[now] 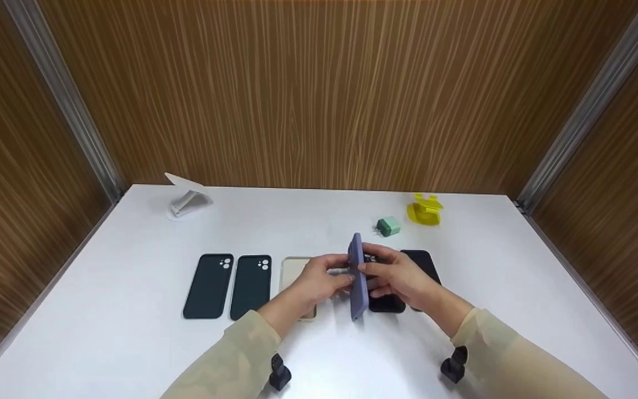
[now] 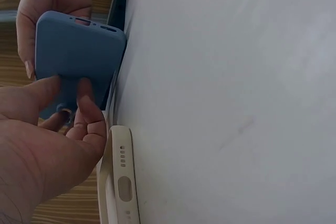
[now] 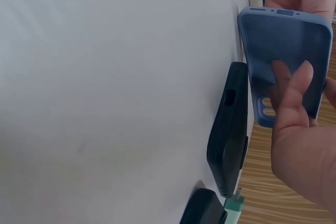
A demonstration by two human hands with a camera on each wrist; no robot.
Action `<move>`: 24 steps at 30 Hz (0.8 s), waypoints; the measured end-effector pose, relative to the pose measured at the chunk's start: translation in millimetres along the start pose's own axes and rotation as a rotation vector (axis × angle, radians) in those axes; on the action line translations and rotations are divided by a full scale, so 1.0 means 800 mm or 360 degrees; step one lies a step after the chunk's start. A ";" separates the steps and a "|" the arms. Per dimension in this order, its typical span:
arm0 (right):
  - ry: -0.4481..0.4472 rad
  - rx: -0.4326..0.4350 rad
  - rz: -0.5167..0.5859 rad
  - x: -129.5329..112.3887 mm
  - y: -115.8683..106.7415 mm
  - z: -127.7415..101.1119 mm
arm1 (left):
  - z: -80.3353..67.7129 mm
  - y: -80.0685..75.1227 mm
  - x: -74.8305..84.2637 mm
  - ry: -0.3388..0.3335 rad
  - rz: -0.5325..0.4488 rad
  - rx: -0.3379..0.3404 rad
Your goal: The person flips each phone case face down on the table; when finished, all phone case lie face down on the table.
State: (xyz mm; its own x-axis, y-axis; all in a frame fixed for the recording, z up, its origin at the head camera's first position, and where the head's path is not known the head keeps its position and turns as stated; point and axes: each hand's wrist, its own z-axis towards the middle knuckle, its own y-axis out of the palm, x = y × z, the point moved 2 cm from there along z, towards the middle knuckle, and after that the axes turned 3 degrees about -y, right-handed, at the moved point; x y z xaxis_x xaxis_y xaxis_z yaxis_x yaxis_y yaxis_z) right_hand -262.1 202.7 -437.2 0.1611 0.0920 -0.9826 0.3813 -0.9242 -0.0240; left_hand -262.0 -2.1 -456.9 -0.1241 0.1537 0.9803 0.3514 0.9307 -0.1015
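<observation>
A lilac-blue phone case (image 1: pixel 359 299) stands on edge between my two hands, just above the white table. My left hand (image 1: pixel 318 281) holds it from its back side, thumb and fingers against the surface. From the hollow side my right hand (image 1: pixel 402 280) grips it, with thumb and a finger reaching inside, as the right wrist view shows. The case (image 3: pixel 289 35) looks empty there, camera holes at its lower end. Under my left wrist lies a cream case (image 2: pixel 125 182), partly covered. A black case (image 1: pixel 386 303) lies below my right hand.
Two dark green cases (image 1: pixel 208 288) lie at left. Another black case (image 1: pixel 421 260) is partly hidden by my right hand. Behind stand a white folding stand (image 1: pixel 190 200), a green charger plug (image 1: pixel 389 226) and a yellow stand (image 1: pixel 425 211). Wood-patterned walls (image 1: pixel 308 94) enclose the table.
</observation>
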 end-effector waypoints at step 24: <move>-0.0124 0.0011 0.0028 -0.017 -0.001 -0.013 | -0.004 -0.005 0.009 0.0007 -0.0108 0.0006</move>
State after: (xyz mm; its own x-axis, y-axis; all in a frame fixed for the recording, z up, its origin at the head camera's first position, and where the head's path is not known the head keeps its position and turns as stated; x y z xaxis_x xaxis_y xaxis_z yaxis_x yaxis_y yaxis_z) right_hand -255.3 206.0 -421.7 0.0962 0.0470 -0.9943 0.3724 -0.9280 -0.0079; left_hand -261.2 -5.6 -448.6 -0.1435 0.0890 0.9856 0.3389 0.9401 -0.0355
